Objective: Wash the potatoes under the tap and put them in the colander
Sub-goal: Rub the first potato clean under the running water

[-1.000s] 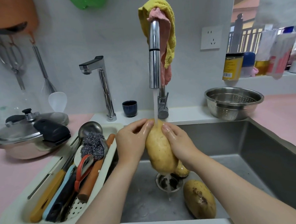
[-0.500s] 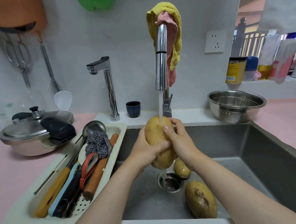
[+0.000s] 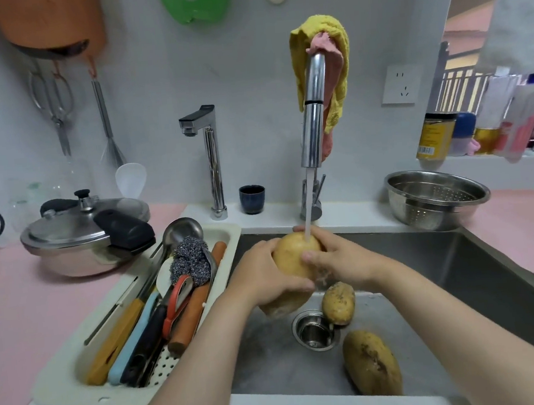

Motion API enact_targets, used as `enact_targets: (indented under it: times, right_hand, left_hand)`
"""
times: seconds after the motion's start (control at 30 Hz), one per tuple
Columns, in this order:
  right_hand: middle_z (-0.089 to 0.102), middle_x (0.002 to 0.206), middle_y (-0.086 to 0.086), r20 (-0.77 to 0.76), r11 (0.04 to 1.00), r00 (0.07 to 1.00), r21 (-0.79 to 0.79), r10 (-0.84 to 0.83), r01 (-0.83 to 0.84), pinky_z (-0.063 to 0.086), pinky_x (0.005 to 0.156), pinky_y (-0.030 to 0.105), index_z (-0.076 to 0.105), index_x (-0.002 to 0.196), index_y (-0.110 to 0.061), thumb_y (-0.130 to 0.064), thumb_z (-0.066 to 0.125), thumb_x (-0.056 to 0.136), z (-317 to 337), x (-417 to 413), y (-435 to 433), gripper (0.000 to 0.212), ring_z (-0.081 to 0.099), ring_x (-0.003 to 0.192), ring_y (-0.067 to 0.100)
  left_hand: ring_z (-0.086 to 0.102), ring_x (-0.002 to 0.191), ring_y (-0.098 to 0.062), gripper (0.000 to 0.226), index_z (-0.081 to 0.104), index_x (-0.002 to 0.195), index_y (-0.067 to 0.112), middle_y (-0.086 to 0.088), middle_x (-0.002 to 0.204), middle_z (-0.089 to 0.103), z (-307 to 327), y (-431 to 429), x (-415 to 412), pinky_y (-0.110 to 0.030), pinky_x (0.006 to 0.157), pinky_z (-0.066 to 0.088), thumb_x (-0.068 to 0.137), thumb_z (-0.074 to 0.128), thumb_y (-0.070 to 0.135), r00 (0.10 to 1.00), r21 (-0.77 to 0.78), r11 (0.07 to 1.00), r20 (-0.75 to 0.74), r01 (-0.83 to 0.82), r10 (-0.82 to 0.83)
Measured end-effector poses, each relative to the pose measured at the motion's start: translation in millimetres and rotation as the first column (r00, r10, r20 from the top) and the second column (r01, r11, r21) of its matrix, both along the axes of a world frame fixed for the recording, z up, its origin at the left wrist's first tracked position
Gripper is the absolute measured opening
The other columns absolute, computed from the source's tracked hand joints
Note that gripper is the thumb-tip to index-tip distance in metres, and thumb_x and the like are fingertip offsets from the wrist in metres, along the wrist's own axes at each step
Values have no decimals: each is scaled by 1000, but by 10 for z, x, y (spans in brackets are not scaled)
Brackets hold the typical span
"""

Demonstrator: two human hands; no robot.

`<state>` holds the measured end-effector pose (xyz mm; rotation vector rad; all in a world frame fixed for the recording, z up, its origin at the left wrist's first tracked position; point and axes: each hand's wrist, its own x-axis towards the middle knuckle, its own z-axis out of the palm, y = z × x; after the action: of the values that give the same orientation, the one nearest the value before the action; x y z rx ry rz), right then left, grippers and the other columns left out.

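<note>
- Pink counter (image 3: 25,310) ran either side of a steel sink (image 3: 494,278), which we stood over.
- We held a large potato (image 3: 292,258) up under the tap (image 3: 311,116) so the stream struck its top and ran down into the drain (image 3: 315,330).
- Our left hand (image 3: 263,277) was clamped around its left side and underside, carrying the weight.
- Our right hand (image 3: 339,260) pressed on the other side, thumb across the wet skin, probably rubbing off dirt, though blur hid the fingers.
- Two other potatoes lay in the basin, a small one (image 3: 338,303) beside the drain and a bigger one (image 3: 371,362) nearer us, both with dark soil, so we judged them unwashed.
- We had the colander (image 3: 438,199) on the counter right of the sink, with no potato visible in it, handy for the right hand.
</note>
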<state>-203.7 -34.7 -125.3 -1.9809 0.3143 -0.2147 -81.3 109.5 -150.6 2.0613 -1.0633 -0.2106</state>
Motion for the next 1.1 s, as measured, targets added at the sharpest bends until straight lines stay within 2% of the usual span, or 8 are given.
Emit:
enact_targets:
  times: [0.27, 0.37, 0.5, 0.6, 0.7, 0.93, 1.03, 1.1]
  right_hand:
    - [70, 105, -6, 207, 903, 894, -83, -398, 421, 54, 90, 41, 66, 114, -27, -48, 48, 104, -191, 285, 127, 29, 65, 101, 19]
    - [68, 119, 0, 189, 929, 928, -125, -322, 348, 50, 100, 43, 63, 127, -24, -37, 36, 110, -245, 273, 35, 34, 62, 113, 22]
    - [66, 122, 6, 136, 976, 975, 150, -176, 155, 61, 85, 41, 48, 135, -36, -34, 77, 91, -319, 179, 8, 52, 68, 109, 27]
    - [72, 103, 3, 227, 887, 862, 211, -453, 411, 64, 73, 45, 56, 107, -33, -49, 90, 69, -289, 250, 126, 53, 73, 94, 25]
    - [71, 94, 0, 236, 770, 742, 324, -628, 549, 61, 75, 46, 60, 91, -30, -55, 81, 78, -219, 298, 171, 35, 69, 88, 24]
    - [65, 99, 3, 207, 808, 799, 336, -564, 484, 56, 78, 48, 64, 98, -28, -34, 36, 108, -197, 202, 109, 30, 60, 91, 24]
    - [68, 111, 4, 210, 848, 859, 382, -467, 367, 60, 81, 51, 67, 104, -33, -42, 65, 95, -193, 192, 124, 13, 66, 99, 26]
    - [69, 112, 3, 193, 843, 868, 406, -457, 353, 64, 71, 46, 68, 104, -36, -39, 84, 79, -200, 196, 133, 30, 69, 99, 28]
  left_hand:
    - [63, 101, -14, 86, 62, 126, 31, 9, 114, 70, 32, -112, -26, -33, 87, 53, 50, 88, 61, 996, 42, 998, 80, -39, 36]
    - [60, 102, -11, 97, 60, 135, 29, 10, 121, 68, 38, -90, -14, -29, 88, 50, 48, 91, 59, 998, 24, 999, 50, -48, 47]
    - [64, 96, -13, 78, 61, 128, 31, 8, 113, 72, 40, -132, -36, -32, 84, 56, 57, 88, 49, 993, 35, 997, 99, -74, 71]
    - [68, 90, -17, 61, 62, 117, 34, 10, 94, 73, 68, -213, -152, -32, 76, 56, 60, 82, 46, 976, 64, 994, 203, -91, 76]
    - [68, 94, -19, 73, 56, 124, 36, 9, 98, 73, 88, -269, -235, -32, 75, 54, 58, 81, 59, 951, 78, 990, 295, -120, 91]
    - [66, 102, -13, 92, 53, 134, 42, 15, 112, 70, 91, -211, -237, -31, 80, 52, 52, 81, 71, 939, 45, 988, 318, -150, 128]
    - [67, 96, -11, 76, 56, 121, 42, 18, 102, 70, 90, -202, -267, -29, 71, 49, 54, 81, 67, 917, 27, 985, 370, -170, 148]
    - [66, 89, -9, 66, 57, 114, 41, 18, 93, 69, 84, -206, -279, -28, 68, 49, 56, 79, 65, 903, 13, 982, 395, -186, 166]
